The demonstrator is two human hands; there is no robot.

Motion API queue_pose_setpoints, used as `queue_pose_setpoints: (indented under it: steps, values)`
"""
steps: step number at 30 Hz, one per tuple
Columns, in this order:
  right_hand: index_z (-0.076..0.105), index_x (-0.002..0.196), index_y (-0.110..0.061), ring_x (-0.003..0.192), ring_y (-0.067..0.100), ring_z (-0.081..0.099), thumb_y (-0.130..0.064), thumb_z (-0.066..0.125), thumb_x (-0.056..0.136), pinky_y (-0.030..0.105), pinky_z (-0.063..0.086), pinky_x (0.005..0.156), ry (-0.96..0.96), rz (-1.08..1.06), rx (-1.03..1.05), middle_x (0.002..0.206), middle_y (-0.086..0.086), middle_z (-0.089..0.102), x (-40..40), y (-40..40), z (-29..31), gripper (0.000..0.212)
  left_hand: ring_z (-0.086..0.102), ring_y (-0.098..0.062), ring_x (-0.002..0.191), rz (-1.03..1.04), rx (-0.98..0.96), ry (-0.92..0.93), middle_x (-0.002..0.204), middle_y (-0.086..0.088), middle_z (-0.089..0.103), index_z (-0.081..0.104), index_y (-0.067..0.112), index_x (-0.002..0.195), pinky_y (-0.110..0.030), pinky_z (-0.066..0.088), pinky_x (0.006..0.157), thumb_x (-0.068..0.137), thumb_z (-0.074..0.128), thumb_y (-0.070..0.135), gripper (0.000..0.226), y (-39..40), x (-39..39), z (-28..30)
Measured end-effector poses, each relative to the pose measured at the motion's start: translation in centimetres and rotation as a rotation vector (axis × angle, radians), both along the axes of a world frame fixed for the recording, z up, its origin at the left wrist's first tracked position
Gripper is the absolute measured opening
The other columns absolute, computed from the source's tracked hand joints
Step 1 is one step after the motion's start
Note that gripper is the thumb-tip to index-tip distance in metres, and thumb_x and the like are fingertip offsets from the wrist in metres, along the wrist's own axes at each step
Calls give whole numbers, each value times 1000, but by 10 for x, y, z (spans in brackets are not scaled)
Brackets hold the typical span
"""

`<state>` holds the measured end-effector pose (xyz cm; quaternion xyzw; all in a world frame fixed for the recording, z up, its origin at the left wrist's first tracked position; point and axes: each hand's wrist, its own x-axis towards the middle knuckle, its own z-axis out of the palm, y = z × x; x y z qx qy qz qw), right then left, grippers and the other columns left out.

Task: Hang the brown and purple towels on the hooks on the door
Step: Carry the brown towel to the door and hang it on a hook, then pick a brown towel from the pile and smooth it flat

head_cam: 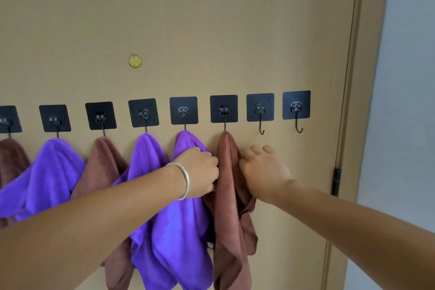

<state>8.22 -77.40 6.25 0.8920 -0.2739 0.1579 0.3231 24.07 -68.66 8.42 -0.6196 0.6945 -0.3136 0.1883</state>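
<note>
Tan door [211, 18] across the view, with a row of eight black square adhesive hooks at mid height. From the left: brown towel [11, 160] at the frame edge, purple towel [51, 172], brown towel [103, 162], purple towel [146, 157], purple towel [183, 230], then the rightmost brown towel [227, 195] draped from the sixth hook [223, 108]. Two bare hooks to the right of it: seventh hook [260, 107] and eighth hook [296, 105], wire ends hanging free.

Left hand [200, 172], silver bangle [184, 180] at the wrist, against the left edge of the rightmost brown towel, over the upper part of the purple towel beside it. Left grip clenched on that edge, fingers curled into the cloth, fingertips hidden in the fold.

Right hand [263, 167] on the right side of the same towel, knuckles toward the door, fingers bent. Thumb side touching the cloth; whether the right grip grasps the towel or merely rests beside it, cannot tell.

Small round yellow disc [135, 61] on the door above the hooks. Black hinge [336, 181] at the door's right edge, pale wall [404, 101] beyond.
</note>
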Motion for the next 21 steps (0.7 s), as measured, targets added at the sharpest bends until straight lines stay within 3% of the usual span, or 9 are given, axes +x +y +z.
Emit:
queue_pose_setpoints:
  steps: [4,8,10,13,17,21]
  values:
    - [67,96,-20,89,24,49,-22,41,88,36,34,77,-241,-7,-5,94,2,58,-15,-7,23,27,59,-29,86,-106,-315,-6,95,-2,58,61,18,95,-35,43,67,95,35,28,28,0,2,38]
    - [65,106,-24,103,24,49,-26,48,86,39,35,92,-400,-79,-71,105,0,60,-43,-14,31,27,57,-26,93,-173,-542,84,106,-3,57,55,21,116,-38,39,73,95,36,41,35,-14,-5,49]
    - [58,119,-25,118,25,43,-29,50,86,43,28,105,-398,-154,-93,119,1,55,-61,-17,28,34,51,-25,109,-214,-532,121,123,-2,51,41,24,136,-39,36,87,93,33,50,50,-27,-16,42]
    - [42,134,-25,135,27,28,-36,52,88,49,17,114,-409,-275,-114,138,4,44,-91,-15,27,49,30,-24,137,-283,-518,157,148,-5,34,22,25,148,-46,22,109,92,26,59,65,-46,-43,35]
    - [24,146,-27,143,25,12,-47,42,93,50,3,117,-425,-480,-150,150,5,29,-132,4,32,59,6,-23,147,-396,-478,260,159,-5,13,4,23,152,-51,5,117,91,22,63,75,-68,-88,40]
    - [24,148,-24,146,27,6,-47,42,94,53,1,118,-421,-657,-186,154,7,24,-178,50,35,61,4,-22,146,-603,-462,329,159,-4,11,-1,21,152,-51,3,117,91,16,63,76,-76,-135,39]
